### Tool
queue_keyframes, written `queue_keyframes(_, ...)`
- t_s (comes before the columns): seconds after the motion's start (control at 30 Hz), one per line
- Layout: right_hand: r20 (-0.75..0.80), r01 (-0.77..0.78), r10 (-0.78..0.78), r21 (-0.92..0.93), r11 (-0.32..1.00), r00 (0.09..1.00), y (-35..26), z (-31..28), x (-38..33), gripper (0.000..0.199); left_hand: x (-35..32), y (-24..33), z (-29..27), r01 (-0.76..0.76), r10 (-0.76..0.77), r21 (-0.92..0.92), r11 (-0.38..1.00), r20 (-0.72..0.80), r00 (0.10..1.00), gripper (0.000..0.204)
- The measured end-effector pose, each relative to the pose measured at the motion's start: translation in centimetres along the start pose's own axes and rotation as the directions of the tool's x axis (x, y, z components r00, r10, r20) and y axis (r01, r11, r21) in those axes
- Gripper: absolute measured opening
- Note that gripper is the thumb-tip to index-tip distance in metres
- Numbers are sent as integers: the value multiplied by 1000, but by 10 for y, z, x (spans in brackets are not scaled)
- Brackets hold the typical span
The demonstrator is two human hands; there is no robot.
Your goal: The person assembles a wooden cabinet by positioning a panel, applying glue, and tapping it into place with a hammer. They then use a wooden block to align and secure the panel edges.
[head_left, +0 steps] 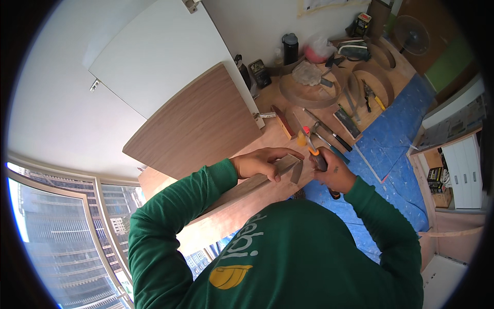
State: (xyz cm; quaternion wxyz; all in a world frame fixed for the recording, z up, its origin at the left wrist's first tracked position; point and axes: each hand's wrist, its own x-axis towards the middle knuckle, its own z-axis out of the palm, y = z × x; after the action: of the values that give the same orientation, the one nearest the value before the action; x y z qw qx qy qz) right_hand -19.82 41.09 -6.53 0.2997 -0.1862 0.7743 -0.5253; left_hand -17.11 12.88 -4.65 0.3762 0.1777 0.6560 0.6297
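My left hand (260, 162) lies flat on top of a long wood-veneered board (242, 189) and presses it down near its end. That board rests on the plywood workbench (267, 100), and a thin strip of edging (297, 172) hangs off its end. My right hand (335, 174) is closed around a hand tool with an orange and black handle (315, 156), held right at the board's end. The tool's tip is hidden between my hands. Both arms wear green sleeves.
A brown laminate panel (198, 126) and a white panel (159, 56) lean beside the bench. Chisels and screwdrivers (329, 136), pliers (371, 95), round wooden hoops (311, 95), a black bottle (290, 48) and a fan (411, 35) crowd the bench. Blue sheeting (396, 139) covers the floor.
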Motion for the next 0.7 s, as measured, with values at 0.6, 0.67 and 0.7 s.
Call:
queue_keyframes(0.6,-572,-3,243,388,922,784,143,-14,24,32,-38,64,30,-61,349,824,564,-171,921,67)
queue_keyframes(0.67,-637,47,351,521,852,686,164,-28,16,28,-39,66,46,92,379,923,373,-242,893,62)
queue_keyframes(0.7,-644,61,402,572,818,651,175,-37,12,28,-36,65,49,116,420,921,373,-279,864,63)
